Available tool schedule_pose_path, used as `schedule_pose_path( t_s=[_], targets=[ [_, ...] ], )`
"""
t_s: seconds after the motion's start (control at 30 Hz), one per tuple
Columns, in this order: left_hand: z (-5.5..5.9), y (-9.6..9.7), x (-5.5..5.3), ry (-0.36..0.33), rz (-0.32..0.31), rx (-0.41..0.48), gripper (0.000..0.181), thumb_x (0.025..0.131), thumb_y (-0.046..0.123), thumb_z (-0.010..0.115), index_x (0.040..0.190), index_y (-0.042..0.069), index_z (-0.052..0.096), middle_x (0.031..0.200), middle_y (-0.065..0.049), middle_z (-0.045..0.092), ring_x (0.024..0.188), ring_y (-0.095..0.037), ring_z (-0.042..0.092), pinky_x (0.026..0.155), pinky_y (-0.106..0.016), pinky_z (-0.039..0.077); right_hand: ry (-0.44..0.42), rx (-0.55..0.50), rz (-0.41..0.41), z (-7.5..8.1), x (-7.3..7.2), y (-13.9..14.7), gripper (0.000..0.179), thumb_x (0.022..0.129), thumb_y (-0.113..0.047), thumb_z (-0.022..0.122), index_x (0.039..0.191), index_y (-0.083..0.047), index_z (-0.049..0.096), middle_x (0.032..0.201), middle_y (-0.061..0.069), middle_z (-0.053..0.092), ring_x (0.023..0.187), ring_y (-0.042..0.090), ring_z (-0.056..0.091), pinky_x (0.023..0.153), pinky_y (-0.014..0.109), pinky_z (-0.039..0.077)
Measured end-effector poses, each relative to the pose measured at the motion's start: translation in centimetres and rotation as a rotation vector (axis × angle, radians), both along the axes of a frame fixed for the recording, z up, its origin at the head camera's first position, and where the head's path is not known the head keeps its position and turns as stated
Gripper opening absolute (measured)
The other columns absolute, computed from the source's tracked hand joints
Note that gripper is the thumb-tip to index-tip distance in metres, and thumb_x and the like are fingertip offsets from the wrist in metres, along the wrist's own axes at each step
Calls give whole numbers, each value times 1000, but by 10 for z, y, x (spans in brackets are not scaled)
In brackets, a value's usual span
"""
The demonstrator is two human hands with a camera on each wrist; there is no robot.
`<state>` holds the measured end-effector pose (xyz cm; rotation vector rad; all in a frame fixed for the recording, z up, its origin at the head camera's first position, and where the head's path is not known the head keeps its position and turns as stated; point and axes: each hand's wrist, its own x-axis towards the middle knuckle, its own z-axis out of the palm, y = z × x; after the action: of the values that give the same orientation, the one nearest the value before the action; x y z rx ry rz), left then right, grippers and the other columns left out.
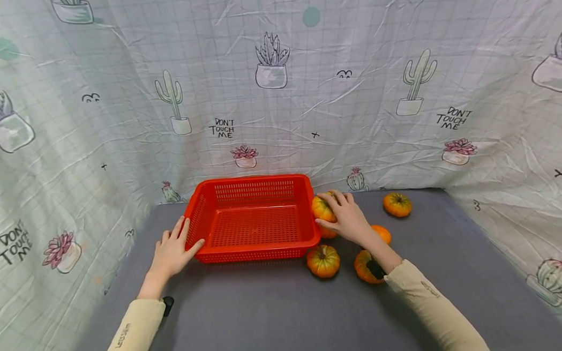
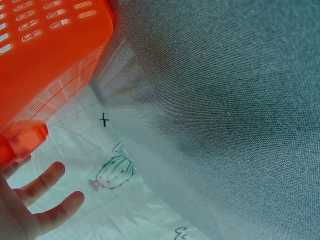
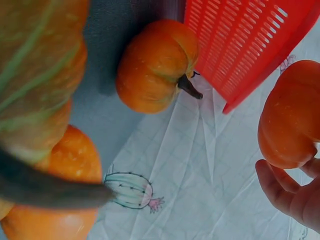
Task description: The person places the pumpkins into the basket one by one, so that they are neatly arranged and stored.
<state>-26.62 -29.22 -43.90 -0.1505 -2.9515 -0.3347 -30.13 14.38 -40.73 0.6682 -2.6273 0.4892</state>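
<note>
Ribbed orange-and-green pumpkin (image 1: 323, 209) gripped in the right hand (image 1: 348, 218), raised above the grey counter (image 1: 270, 315).
Left hand (image 1: 171, 254), fingers spread and outstretched, touches the rim of the red rectangular perforated plastic basket (image 1: 254, 254) between the hands; more round orange pumpkins (image 1: 323, 261) lie beneath and around the right hand.
</note>
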Motion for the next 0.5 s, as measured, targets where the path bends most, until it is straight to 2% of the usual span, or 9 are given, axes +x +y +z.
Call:
schedule_pose_path(
  t_s=[0.5],
  targets=[
    [-3,-1,-1,11,-1,-1,85,83,62,36,142,4,18,148,-18,17,110,-39,32,82,-57,32,6,66,8,1,-26,-26,60,81,-46,59,132,-25,37,135,16,36,107,38,37,83,52,39]
  ],
)
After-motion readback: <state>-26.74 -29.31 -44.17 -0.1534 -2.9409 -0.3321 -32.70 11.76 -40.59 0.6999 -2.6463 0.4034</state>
